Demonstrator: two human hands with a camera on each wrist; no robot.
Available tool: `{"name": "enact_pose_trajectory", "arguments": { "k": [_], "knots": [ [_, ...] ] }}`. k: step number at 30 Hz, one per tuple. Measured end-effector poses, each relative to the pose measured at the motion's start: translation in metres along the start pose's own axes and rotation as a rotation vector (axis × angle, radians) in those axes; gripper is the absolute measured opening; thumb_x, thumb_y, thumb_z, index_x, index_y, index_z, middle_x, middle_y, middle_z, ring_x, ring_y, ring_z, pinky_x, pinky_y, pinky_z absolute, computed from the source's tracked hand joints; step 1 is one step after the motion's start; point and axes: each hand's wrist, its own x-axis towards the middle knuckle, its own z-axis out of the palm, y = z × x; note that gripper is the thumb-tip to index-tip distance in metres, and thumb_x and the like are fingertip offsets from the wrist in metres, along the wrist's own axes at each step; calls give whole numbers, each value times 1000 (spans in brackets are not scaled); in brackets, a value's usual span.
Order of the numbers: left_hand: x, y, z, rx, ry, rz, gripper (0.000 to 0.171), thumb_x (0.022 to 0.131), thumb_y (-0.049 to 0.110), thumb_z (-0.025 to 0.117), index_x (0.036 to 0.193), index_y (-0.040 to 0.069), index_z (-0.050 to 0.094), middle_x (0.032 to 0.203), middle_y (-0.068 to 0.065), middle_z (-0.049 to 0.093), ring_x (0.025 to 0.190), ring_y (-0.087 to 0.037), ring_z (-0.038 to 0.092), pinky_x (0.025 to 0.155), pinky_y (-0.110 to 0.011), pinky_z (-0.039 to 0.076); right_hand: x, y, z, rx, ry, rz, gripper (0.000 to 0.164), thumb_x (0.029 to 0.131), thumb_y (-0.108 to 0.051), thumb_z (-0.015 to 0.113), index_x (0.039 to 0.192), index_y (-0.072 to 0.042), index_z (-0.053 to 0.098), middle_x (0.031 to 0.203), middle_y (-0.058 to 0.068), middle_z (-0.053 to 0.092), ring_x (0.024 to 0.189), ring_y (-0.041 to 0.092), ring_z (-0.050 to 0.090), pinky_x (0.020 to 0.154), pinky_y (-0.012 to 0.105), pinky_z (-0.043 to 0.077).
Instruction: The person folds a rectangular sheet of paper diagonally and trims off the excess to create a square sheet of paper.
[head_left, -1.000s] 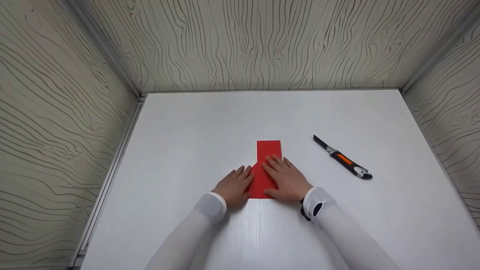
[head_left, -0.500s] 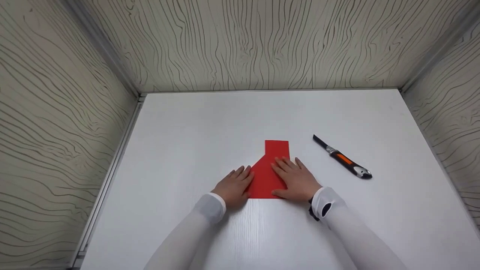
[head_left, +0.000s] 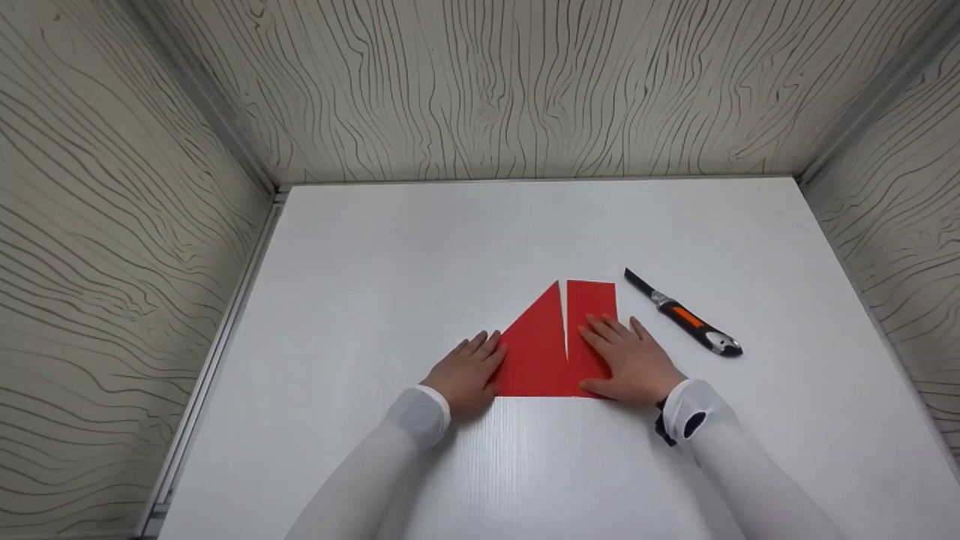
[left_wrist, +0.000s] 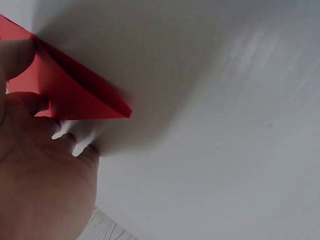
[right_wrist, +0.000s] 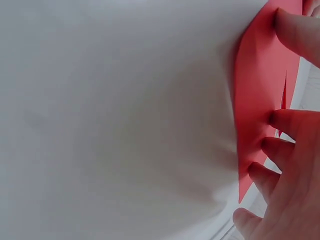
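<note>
Folded red paper (head_left: 529, 360) lies near the middle of the white table. A narrow wedge-shaped gap splits it from the top, between a slanted left part and an upright right strip (head_left: 591, 300). My left hand (head_left: 463, 373) rests on its left edge with fingers extended. On the right strip my right hand (head_left: 634, 364) lies flat, fingers spread. The left wrist view shows the paper's folded layers (left_wrist: 80, 95) standing slightly apart at a pointed corner. In the right wrist view, thumb and fingertips touch the red paper (right_wrist: 252, 90); its far part is hidden.
A folding saw or knife (head_left: 690, 319) with a black and orange handle lies to the right of my right hand, its dark blade toward the upper left. Wood-patterned panels (head_left: 480, 90) stand behind the white table (head_left: 390, 247) and at both sides.
My right hand has slid to the right, taking the right strip of the paper with it. More of the slanted left part shows, and the gap has appeared. My left hand has stayed put.
</note>
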Motion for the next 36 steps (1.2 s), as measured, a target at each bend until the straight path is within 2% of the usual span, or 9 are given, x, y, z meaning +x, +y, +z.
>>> {"name": "enact_pose_trajectory", "arguments": {
  "k": [9,14,17,19,23,27,29,36],
  "knots": [
    [-1,0,-1,4,11,-2,69,104,38,52,164,17,26,170,-3,21,156,-27,17,124,-40,19,-11,19,-4,19,6,21,89,86,-53,72,159,-13,39,166,10,30,152,37,23,121,62,10],
    [0,-1,0,-3,15,-6,69,104,38,53,164,17,26,170,-3,21,156,-26,16,124,-40,19,-10,19,-5,32,17,31,88,85,-50,75,157,-11,42,164,11,34,151,38,26,121,63,10],
    [0,-1,1,-11,12,-15,70,104,39,53,164,18,25,170,-2,20,156,-26,15,124,-40,18,-7,14,-8,55,50,50,82,86,-47,75,153,-8,47,160,15,38,148,40,30,120,63,13],
    [-1,-1,1,-10,10,-18,70,104,39,53,164,19,24,170,-1,19,156,-25,15,124,-39,18,-5,8,-10,105,95,76,73,89,-41,73,150,-7,51,157,16,42,145,40,34,119,62,20],
    [-2,0,1,-10,13,-13,69,104,39,52,164,18,25,170,-2,19,156,-25,15,124,-39,17,2,-11,-14,333,177,144,53,99,-24,64,148,-6,53,150,15,51,138,38,45,112,58,38],
    [-2,1,0,-15,19,-6,69,103,39,53,164,17,27,170,-3,20,156,-26,16,124,-40,17,10,-33,-14,542,180,212,50,103,-17,58,152,-8,50,144,15,56,128,36,53,104,54,48],
    [-2,1,0,-13,18,-5,69,104,39,53,164,17,26,170,-3,20,156,-27,15,124,-40,17,15,-41,-11,579,168,238,50,104,-18,57,153,-10,49,144,15,56,127,35,54,104,52,49],
    [1,2,4,-21,25,-23,71,103,41,54,164,19,25,170,-1,20,156,-27,16,124,-41,18,26,-59,-1,627,150,308,59,102,-23,61,156,-10,43,141,17,53,123,32,51,88,41,56]
  ]
}}
